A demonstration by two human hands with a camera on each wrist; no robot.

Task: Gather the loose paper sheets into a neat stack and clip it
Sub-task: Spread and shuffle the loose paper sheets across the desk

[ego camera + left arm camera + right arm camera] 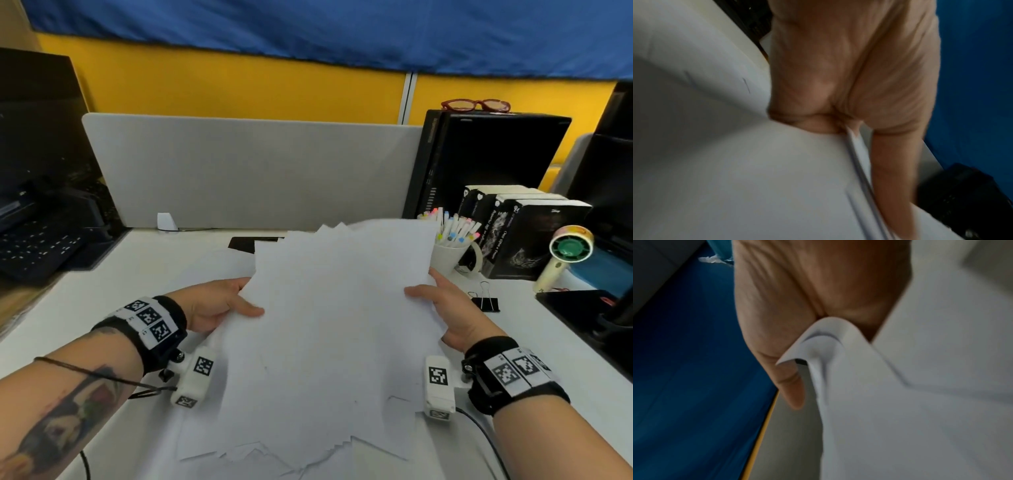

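Head view shows both hands holding the sheets (329, 325) up over the table (144, 270). Left hand (219, 303) has its grip clamped on the left edge, and right hand (452, 310) has its grip clamped on the right edge. Edges stick out in a messy fan, so the squaring step is going on. Next, I think, tap them even, then fetch the clip (484, 303) lying just beside the right hand.
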